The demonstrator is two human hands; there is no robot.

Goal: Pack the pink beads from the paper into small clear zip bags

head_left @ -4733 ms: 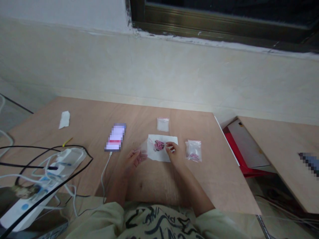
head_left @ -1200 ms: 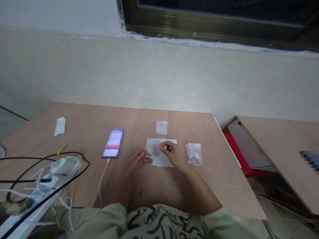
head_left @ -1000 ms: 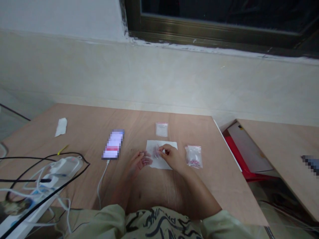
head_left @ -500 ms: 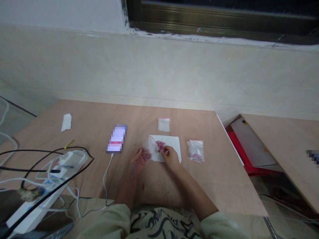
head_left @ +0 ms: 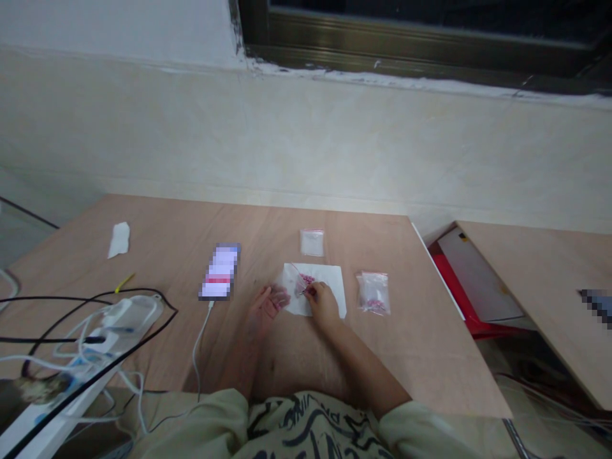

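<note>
The left hand [head_left: 268,303] lies open, palm turned up and fingers loosely spread, with its fingertips at the left corner of a clear bag [head_left: 294,282]. The right hand [head_left: 323,305] is closed in a pinch, with the fingers [head_left: 315,294] gripping the bag at its lower right, beside the pink beads [head_left: 306,280] inside it.

The bag lies over the left part of a paper sheet [head_left: 329,279], and its left corner extends past the sheet's left edge. The right hand rests on the sheet's lower part, inside its right edge.

The sheet lies on a wooden table [head_left: 406,357], with the hands between it and the near table edge. A small upper bag [head_left: 312,243] with a red seal sits just beyond the sheet's far edge. A right bag [head_left: 373,293] holding pink contents sits just beyond the sheet's right edge, well inside the table's right edge.

Left of the hands lie a phone [head_left: 220,271], its screen blurred, and its white cable [head_left: 199,335]. Farther left are a tissue [head_left: 119,240] and a power strip [head_left: 115,338], the latter near the table's left edge and tangled with cords.
</note>
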